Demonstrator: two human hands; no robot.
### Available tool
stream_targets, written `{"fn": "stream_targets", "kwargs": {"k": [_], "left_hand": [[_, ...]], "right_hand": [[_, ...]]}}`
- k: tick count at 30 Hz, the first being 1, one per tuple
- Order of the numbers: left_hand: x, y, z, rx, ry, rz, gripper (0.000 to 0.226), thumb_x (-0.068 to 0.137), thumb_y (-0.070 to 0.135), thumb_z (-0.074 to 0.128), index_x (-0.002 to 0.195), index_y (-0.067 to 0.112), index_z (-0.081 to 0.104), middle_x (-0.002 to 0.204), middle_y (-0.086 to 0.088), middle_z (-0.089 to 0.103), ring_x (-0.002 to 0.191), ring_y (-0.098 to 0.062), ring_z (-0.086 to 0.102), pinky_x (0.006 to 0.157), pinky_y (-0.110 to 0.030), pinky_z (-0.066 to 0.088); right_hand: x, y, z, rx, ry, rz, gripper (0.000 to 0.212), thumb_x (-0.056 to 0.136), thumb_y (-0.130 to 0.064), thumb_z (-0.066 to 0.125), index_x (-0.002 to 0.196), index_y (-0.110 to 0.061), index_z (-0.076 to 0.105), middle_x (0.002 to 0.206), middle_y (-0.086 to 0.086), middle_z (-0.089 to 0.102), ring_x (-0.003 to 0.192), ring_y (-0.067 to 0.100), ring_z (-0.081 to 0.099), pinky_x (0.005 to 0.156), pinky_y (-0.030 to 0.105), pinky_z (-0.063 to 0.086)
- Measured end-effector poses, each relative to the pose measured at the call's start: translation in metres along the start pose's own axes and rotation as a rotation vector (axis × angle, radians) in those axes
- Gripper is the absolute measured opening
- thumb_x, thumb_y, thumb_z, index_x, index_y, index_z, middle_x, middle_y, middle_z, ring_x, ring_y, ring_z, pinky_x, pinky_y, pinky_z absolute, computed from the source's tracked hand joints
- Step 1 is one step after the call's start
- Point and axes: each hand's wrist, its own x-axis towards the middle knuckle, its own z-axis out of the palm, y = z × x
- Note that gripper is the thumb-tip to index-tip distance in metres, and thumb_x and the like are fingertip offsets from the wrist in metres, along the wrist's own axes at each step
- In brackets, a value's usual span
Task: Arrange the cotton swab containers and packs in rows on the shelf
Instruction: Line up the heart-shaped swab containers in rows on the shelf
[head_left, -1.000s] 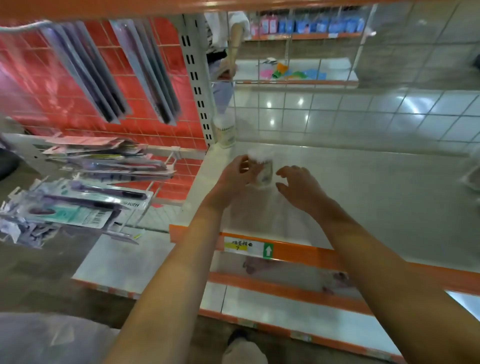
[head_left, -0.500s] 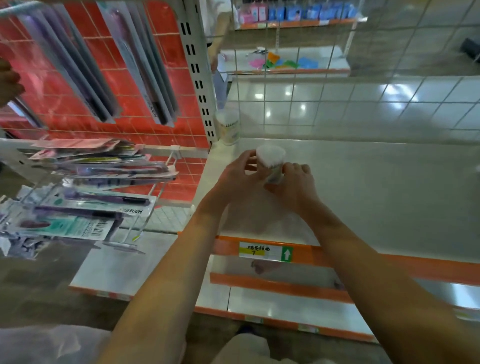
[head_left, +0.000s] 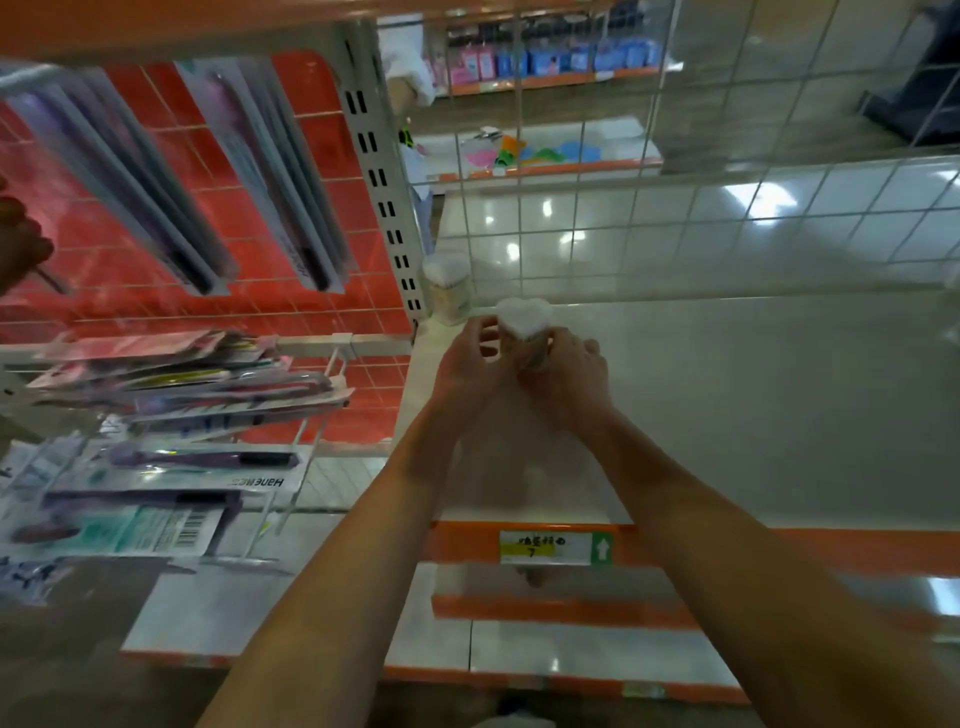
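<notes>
A heart-shaped clear container of cotton swabs (head_left: 523, 323) stands upright near the back left of the white shelf (head_left: 727, 415). My left hand (head_left: 470, 364) holds its left side with curled fingers. My right hand (head_left: 569, 371) grips its right side and lower front. A round cotton swab container (head_left: 447, 291) stands in the shelf's back left corner, just behind and to the left of the held one, beside the perforated upright.
A wire grid panel (head_left: 675, 208) backs the shelf. The orange front rail carries a price label (head_left: 553, 546). Left of the upright, toothbrush packs (head_left: 171, 483) hang on hooks before a red grid wall. Another person's hand (head_left: 21, 249) shows at the far left edge.
My right hand, open and apart a second ago, has closed onto the heart-shaped container. Both hands have carried it back toward the round container in the corner.
</notes>
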Motion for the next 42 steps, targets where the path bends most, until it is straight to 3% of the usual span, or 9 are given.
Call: {"fn": "stream_targets", "kwargs": {"k": [3, 7, 10, 18, 33, 42], "left_hand": [[0.011, 0.001, 0.000, 0.013, -0.018, -0.017, 0.047, 0.084, 0.034, 0.069, 0.122, 0.012, 0.052, 0.110, 0.004, 0.058, 0.098, -0.013, 0.059, 0.081, -0.019, 0.048], [0.022, -0.004, 0.006, 0.037, 0.010, -0.034, 0.042, 0.083, 0.034, 0.070, 0.115, 0.011, 0.056, 0.116, -0.005, 0.062, 0.105, -0.018, 0.059, 0.095, -0.036, 0.049], [0.028, -0.005, 0.008, 0.034, 0.031, -0.028, 0.041, 0.083, 0.034, 0.070, 0.114, 0.010, 0.057, 0.116, -0.006, 0.063, 0.106, -0.020, 0.060, 0.095, -0.040, 0.049], [0.046, -0.005, 0.010, 0.046, 0.047, -0.050, 0.050, 0.081, 0.043, 0.070, 0.117, 0.011, 0.055, 0.116, -0.003, 0.063, 0.105, -0.018, 0.060, 0.095, -0.039, 0.049], [0.064, -0.003, 0.017, 0.031, 0.101, -0.069, 0.061, 0.075, 0.056, 0.069, 0.117, 0.014, 0.058, 0.115, -0.002, 0.065, 0.102, -0.018, 0.061, 0.093, -0.039, 0.049], [0.071, -0.009, 0.021, 0.064, 0.111, -0.054, 0.054, 0.081, 0.048, 0.068, 0.120, 0.012, 0.056, 0.117, -0.003, 0.063, 0.105, -0.019, 0.059, 0.085, -0.029, 0.043]], "right_hand": [[0.009, -0.002, 0.001, 0.041, 0.027, 0.036, 0.037, 0.088, -0.029, 0.053, 0.119, -0.009, 0.048, 0.118, 0.011, 0.060, 0.116, 0.031, 0.044, 0.094, 0.039, 0.037], [0.019, -0.001, 0.001, 0.007, 0.035, 0.046, 0.038, 0.088, -0.032, 0.053, 0.117, -0.007, 0.050, 0.118, 0.013, 0.059, 0.115, 0.032, 0.045, 0.093, 0.039, 0.037], [0.026, 0.000, 0.002, -0.013, 0.048, 0.054, 0.042, 0.088, -0.033, 0.055, 0.121, -0.007, 0.050, 0.122, 0.013, 0.057, 0.119, 0.031, 0.044, 0.096, 0.039, 0.036], [0.042, 0.001, 0.007, -0.111, 0.090, -0.010, 0.046, 0.091, -0.041, 0.053, 0.126, -0.011, 0.051, 0.124, 0.009, 0.055, 0.118, 0.027, 0.043, 0.095, 0.036, 0.037], [0.061, -0.001, 0.015, -0.181, 0.123, 0.017, 0.040, 0.095, -0.037, 0.050, 0.127, -0.015, 0.051, 0.127, 0.010, 0.052, 0.118, 0.028, 0.043, 0.092, 0.036, 0.038], [0.065, -0.005, 0.016, -0.238, 0.118, 0.047, 0.035, 0.096, -0.031, 0.047, 0.126, -0.012, 0.052, 0.127, 0.011, 0.051, 0.118, 0.028, 0.043, 0.094, 0.035, 0.038]]}}
